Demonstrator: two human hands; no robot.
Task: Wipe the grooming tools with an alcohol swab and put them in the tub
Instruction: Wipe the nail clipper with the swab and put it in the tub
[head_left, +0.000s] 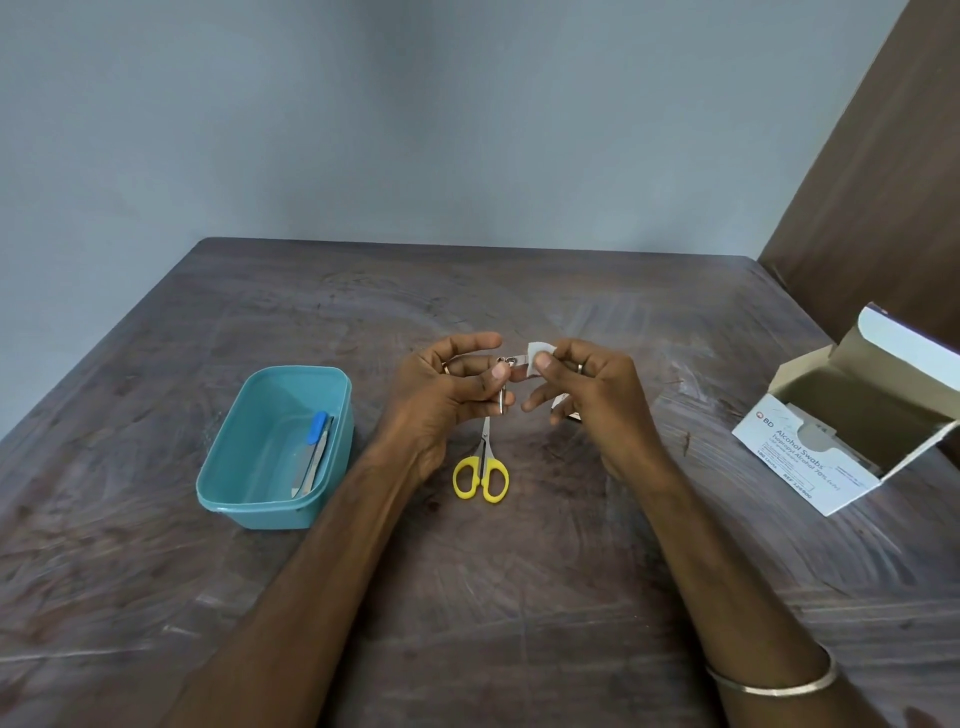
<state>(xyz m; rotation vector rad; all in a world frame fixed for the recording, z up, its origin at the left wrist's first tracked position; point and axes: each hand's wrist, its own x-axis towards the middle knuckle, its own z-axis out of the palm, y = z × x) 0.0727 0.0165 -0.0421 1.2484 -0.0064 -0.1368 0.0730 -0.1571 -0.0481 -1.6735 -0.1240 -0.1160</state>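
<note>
While resting at nine o'clock of the hands on the dark table (519, 571), teal tub (228, 483) holding two tools along its right wall: a metal file with a blue tip (318, 428) and a second slim metal piece beside it, too blurred to name. At three o'clock, white carton (810, 467) standing open, flap raised, printed "BD Alcohol Swabs" and "Isopropyl Alcohol 70%", smaller print unreadable; contents in shadow, cannot tell. At centre, above the table, small metal grooming tool (506, 376) pinched between thumb and curled fingers of left hand (447, 395), index finger stretched out over it, a ring on one finger. White alcohol swab (535, 356) pinched by thumb and forefinger of right hand (587, 400), pressed to the tool's upper end, remaining fingers loosely curled. Directly at six o'clock beneath the hands, yellow-handled scissors (480, 475) lying flat, blades pointing to twelve. Metal bangle (774, 686) around right wrist.
</note>
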